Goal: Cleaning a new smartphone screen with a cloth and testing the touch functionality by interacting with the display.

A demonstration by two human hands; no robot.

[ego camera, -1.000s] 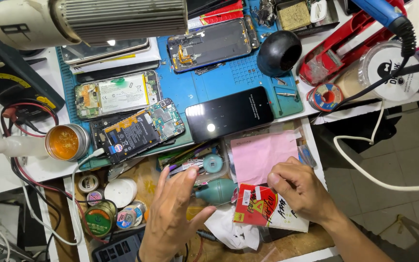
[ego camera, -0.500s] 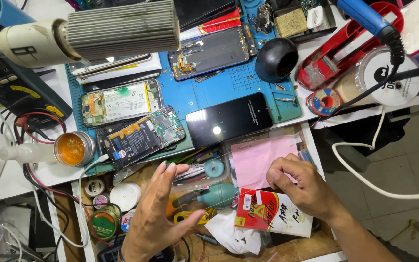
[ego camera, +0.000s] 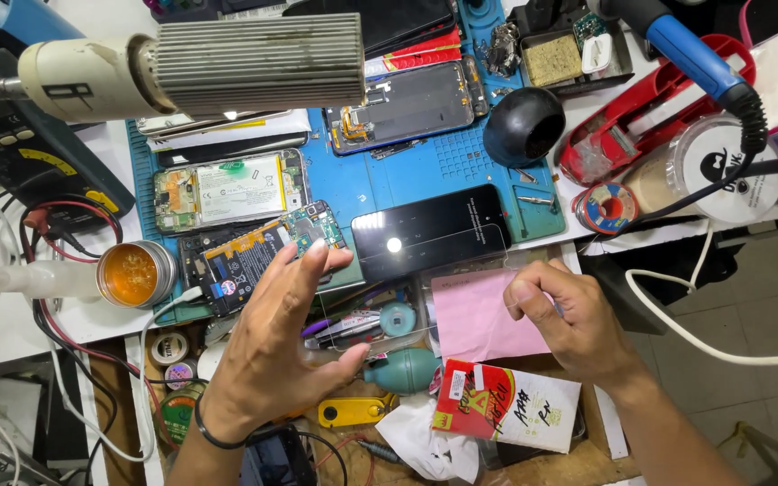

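My left hand (ego camera: pixel 276 355) hovers with fingers spread over the front of the bench, index tip near an opened phone with its circuit board showing (ego camera: pixel 245 254). Curled at the fingertips, my right hand (ego camera: pixel 574 324) is above a pink sheet (ego camera: pixel 474 319). A thin clear glass sheet (ego camera: pixel 443 270), faint and hard to make out, seems to span between the two hands, held at its edges. Just beyond it a black phone screen (ego camera: pixel 429 232) lies on the blue work mat (ego camera: pixel 443 166).
A ribbed metal nozzle (ego camera: pixel 254 63) hangs over the mat. Another opened phone (ego camera: pixel 227 193), an amber flux tin (ego camera: pixel 134 273), a black bowl (ego camera: pixel 524 126), a solder reel (ego camera: pixel 607 207), a blue-handled soldering iron (ego camera: pixel 686 49), a teal blower (ego camera: pixel 407 369) and a red-and-white packet (ego camera: pixel 506 405) lie around.
Both hands have risen from the tool clutter and pink sheet. My left hand moved up toward the circuit board; my right hand lifted off the packet, now at the clear sheet's right end.
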